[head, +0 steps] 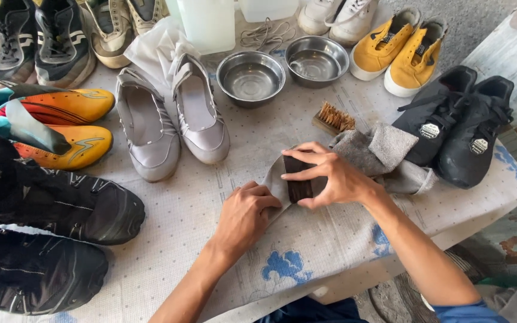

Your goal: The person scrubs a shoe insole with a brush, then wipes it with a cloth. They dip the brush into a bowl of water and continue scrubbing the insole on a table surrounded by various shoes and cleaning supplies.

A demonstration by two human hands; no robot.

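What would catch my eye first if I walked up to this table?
Shoes crowd the table: bright orange football boots at the left, yellow canvas shoes at the top right. At the near edge, the right hand grips a dark brush over a grey cloth that the left hand holds down.

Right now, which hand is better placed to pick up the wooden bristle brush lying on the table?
Probably the right hand: it sits nearest the wooden bristle brush, though it grips a dark block.

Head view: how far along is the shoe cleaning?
Done: nothing clearly. The grey shoes sit unlaced, laces near two steel bowls. In hand: right hand grips a dark brush, left hand pinning grey cloth. Remaining pairs sit untouched.
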